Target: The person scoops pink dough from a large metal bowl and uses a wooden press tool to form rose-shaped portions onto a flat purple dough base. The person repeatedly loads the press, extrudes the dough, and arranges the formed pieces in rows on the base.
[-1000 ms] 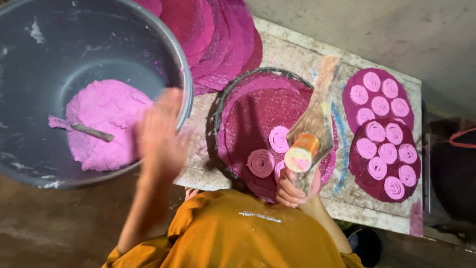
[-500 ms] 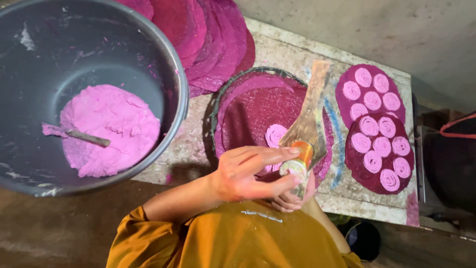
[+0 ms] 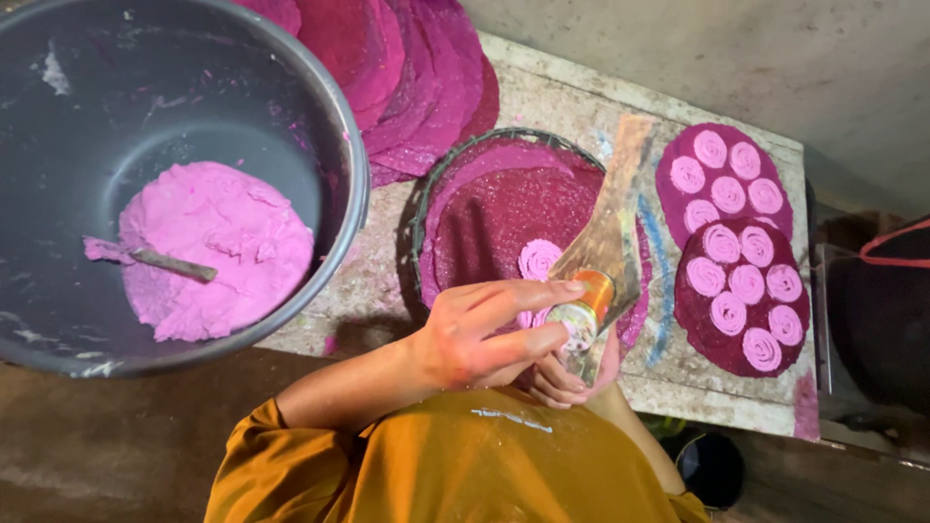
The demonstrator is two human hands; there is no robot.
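I see the big grey basin (image 3: 320,126) holding pink dough (image 3: 218,247), beside the round woven tray (image 3: 426,208) on the surface (image 3: 572,92). My left hand (image 3: 480,334) and right hand (image 3: 572,373) both grip the plastic piping bag (image 3: 610,247) over that tray.

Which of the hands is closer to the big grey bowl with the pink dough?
Left. The left hand lies just right of the grey bowl in the picture, fingers on the piping bag; the right hand sits beyond it, farther from the bowl.
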